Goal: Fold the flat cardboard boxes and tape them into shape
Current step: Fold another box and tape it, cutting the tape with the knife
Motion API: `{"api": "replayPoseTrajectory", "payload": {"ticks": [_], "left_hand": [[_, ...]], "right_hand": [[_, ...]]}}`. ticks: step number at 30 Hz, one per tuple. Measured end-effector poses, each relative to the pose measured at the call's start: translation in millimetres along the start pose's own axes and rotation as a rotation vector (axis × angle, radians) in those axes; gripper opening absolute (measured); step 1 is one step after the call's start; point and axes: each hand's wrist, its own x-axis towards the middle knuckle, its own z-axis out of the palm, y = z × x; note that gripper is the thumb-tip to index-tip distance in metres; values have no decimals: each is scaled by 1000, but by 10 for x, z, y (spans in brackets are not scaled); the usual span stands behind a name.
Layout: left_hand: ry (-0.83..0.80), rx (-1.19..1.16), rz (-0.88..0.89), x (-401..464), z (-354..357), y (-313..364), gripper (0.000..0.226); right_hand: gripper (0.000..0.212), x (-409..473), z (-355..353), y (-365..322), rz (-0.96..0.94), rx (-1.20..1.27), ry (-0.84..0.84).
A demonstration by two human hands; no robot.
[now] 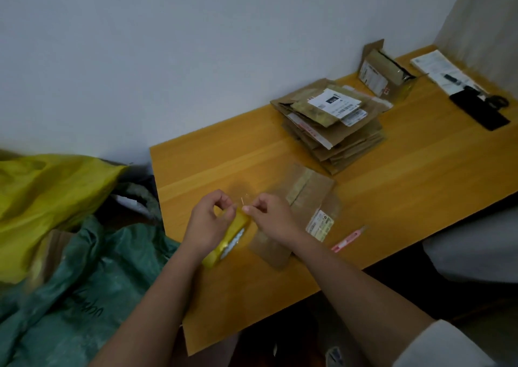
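My left hand (208,221) grips a yellow roll of tape (228,239) just above the wooden table (392,187) near its front left. My right hand (269,212) pinches the loose end of the tape at the top of the roll, fingertips close to my left fingers. Right behind my right hand lies a brown cardboard box (305,198) with a taped seam and a white label, blurred. A stack of flat cardboard boxes (333,125) with shipping labels sits further back on the table.
A pink utility knife (349,239) lies right of the box. An opened carton (382,69) stands by the wall. Papers, a pen, a black case and scissors (496,102) fill the far right. Yellow and green bags (64,226) lie left of the table.
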Motion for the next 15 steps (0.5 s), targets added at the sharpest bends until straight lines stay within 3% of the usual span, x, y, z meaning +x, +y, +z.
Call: {"api": "replayPoseTrajectory", "payload": {"ticks": [2, 4, 6, 8, 11, 15], "left_hand": [[51, -16, -42, 15, -32, 46, 23], [59, -19, -101, 44, -108, 87, 74], [-1, -51, -141, 100, -208, 49, 98], [-89, -125, -158, 187, -303, -37, 95], [-110, -146, -119, 372, -370, -227, 71], [-109, 30, -24, 650, -410, -483, 57]], "right_hand": [[25, 86, 33, -69, -29, -109, 50], [25, 187, 61, -63, 16, -115, 115], [25, 299, 67, -14, 104, -55, 166], [25, 433, 58, 15, 189, 50, 191], [24, 629, 47, -36, 247, 182, 190], [27, 938, 57, -18, 302, 150, 174]]}}
